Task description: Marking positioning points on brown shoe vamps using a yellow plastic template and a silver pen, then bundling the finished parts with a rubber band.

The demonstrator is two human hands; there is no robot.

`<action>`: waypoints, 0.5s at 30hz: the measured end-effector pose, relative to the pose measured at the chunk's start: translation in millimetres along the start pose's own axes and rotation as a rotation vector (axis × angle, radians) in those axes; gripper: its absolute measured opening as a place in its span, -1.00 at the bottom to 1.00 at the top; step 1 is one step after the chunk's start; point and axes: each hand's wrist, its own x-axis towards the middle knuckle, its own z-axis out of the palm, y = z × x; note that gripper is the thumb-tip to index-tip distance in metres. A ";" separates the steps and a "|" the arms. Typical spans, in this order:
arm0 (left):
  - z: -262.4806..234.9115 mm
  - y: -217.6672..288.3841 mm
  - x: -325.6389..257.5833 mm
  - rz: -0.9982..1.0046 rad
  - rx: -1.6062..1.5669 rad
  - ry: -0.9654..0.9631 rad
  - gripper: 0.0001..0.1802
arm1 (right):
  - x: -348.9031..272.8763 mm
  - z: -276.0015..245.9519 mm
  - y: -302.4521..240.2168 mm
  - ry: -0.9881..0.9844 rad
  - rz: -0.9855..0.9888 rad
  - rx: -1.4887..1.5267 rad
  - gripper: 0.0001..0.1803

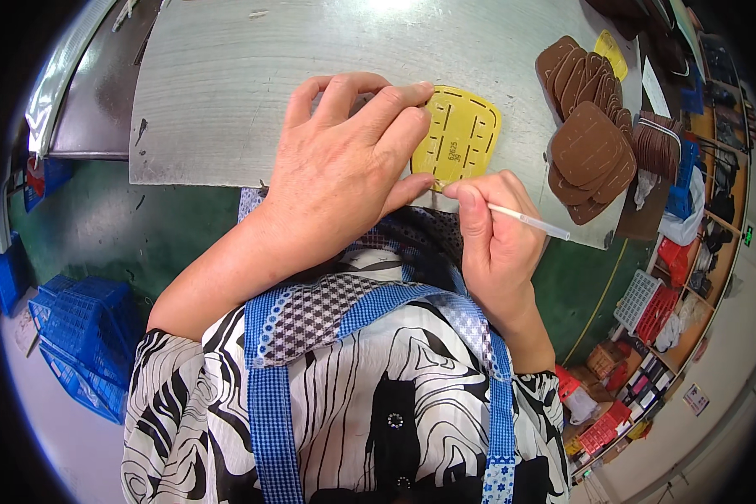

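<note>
A slotted yellow template (459, 134) lies at the near edge of the grey worktable (227, 92), pinned flat under my spread left hand (344, 168). My right hand (496, 244) pinches a thin white pen (529, 222) at the template's lower edge. Brown leather pieces (588, 143) sit stacked to the right.

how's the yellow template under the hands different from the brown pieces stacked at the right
The yellow template is slotted and lies alone, flat, pinned by the left hand; the brown pieces look plain and lie overlapped in a heap, untouched. Both have similar rounded outlines and rest on the grey board.
</note>
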 end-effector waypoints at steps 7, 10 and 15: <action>-0.1 0.8 -0.4 0.025 0.047 -0.005 -0.45 | 28.6 -4.2 33.3 0.283 0.015 0.202 -0.68; 1.3 1.2 -0.7 0.043 0.064 -0.003 -0.44 | 37.2 -0.1 32.1 0.294 0.052 0.078 -0.74; 2.9 2.3 -1.5 0.015 0.066 -0.004 -0.44 | 9.0 -3.7 17.2 0.127 -0.003 -0.103 -0.84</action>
